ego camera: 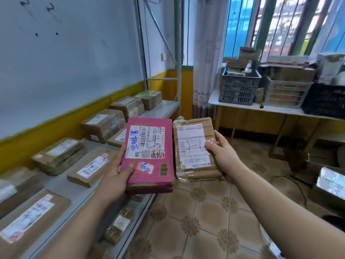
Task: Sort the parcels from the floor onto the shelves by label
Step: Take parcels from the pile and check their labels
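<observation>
Head: fingers [119, 157] behind pink parcel [149, 156], brown parcel [192, 146].

Both bare forearms reach forward from the near edge and converge toward the middle. The left forearm [74, 221] rises from the near left, and the left hand [114, 177] grips the near left edge of a pink parcel [151, 177], thumb flat on its face and fingers hidden beneath. The right forearm [280, 202] comes from the near right, and the right hand [225, 157] holds a brown parcel [192, 144] by its right side, thumb pressed on the label.
</observation>
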